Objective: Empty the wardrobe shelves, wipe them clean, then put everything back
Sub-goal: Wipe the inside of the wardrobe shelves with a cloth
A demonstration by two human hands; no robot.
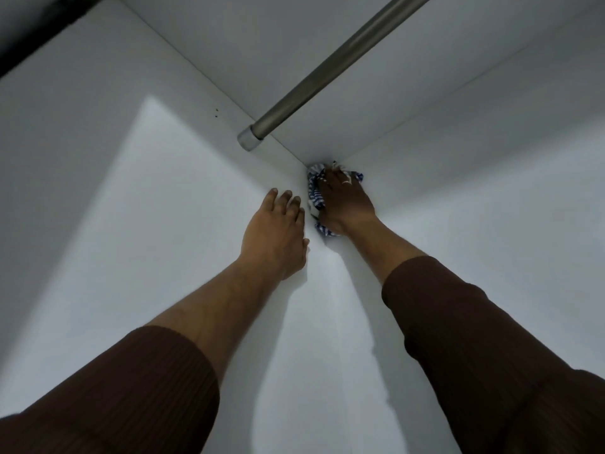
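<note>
I look into the upper back corner of a bare white wardrobe compartment. My right hand (343,201) presses a blue-and-white striped cloth (315,191) into that corner, fingers spread flat over it. The cloth bunches out around the hand on the left and at the fingertips. My left hand (278,231) lies flat on the white side panel (137,224) just left of the cloth, fingers straight and holding nothing. Both forearms reach in from below, in brown ribbed sleeves.
A grey metal hanging rail (327,67) runs from the upper right down to its socket (248,140) on the side panel, close above both hands. White panels (491,208) enclose the space on all sides. A dark edge (29,44) shows at the top left.
</note>
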